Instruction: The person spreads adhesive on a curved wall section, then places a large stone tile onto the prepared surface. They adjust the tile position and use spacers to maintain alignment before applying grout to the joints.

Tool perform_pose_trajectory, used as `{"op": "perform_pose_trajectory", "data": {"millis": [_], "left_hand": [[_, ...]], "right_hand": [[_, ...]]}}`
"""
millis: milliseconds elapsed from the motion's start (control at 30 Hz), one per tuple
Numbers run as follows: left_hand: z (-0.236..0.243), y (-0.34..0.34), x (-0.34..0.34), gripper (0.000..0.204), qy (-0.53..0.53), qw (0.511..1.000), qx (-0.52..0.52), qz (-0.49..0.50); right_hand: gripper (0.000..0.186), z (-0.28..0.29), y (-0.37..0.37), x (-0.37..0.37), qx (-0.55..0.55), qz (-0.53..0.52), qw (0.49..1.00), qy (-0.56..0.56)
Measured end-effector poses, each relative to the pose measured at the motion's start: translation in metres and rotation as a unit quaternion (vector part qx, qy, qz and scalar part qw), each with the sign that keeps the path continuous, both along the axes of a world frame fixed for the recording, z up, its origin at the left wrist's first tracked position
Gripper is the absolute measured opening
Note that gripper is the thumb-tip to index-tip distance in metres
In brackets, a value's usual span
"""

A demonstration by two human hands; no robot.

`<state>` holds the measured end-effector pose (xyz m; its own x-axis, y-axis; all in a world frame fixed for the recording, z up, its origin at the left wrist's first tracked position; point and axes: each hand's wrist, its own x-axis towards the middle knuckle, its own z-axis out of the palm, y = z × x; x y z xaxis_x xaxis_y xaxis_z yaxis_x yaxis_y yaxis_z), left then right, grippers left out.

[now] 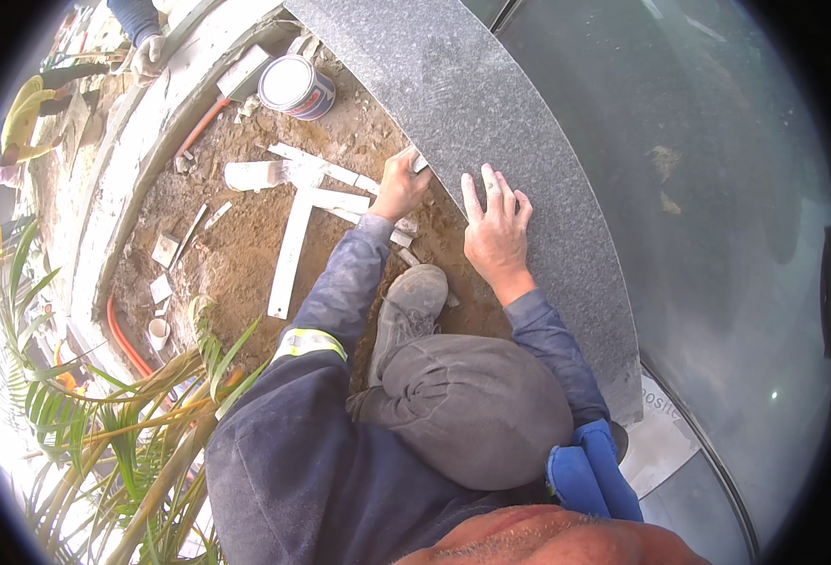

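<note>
A long, curved grey granite slab point(566, 217) runs along my right side. My right hand point(498, 235) rests on its top near the inner edge, fingers stretched and apart, holding nothing. At that same edge, my left hand point(400, 185) is closed around a small pale piece point(420, 163), pressed close to the slab's side; most of the piece is hidden by the fingers. On the sandy soil beside my left hand lies a white L-shaped square point(291, 250). A whitish scraper-like tool point(257, 175) lies beyond it, next to pale strips.
A lidded paint tin point(298, 88) stands beyond my left hand, near a grey box point(244, 72). Orange conduit point(128, 339) follows a curved concrete kerb point(119, 202). Palm fronds point(142, 424) spread at lower left. Another person's gloved hand point(148, 58) is at the kerb. Dark glass stands right.
</note>
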<state>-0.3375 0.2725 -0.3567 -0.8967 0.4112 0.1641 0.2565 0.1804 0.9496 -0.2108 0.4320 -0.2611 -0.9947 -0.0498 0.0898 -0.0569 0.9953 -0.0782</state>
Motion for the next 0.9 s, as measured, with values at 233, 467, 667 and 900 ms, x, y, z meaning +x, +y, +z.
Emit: {"op": "perform_pose_trajectory", "data": {"millis": [233,467,667,900], "left_hand": [[-0.001,0.002,0.001,0.033,0.005,1.000,0.013,0.001],[-0.003,0.012,0.014,0.025,0.031,0.997,0.019,0.063],[-0.002,0.005,0.010,0.025,0.008,0.999,0.005,0.041],[0.006,0.007,0.008,0.029,-0.043,0.998,0.001,0.043]], "right_hand": [[0.055,0.000,-0.001,0.000,-0.001,-0.002,1.000,-0.010],[0.056,0.001,-0.001,-0.001,-0.008,-0.006,1.000,-0.003],[0.056,0.001,0.001,-0.001,-0.018,-0.006,1.000,0.001],[0.070,-0.001,0.006,-0.001,-0.034,0.003,0.999,0.016]]}}
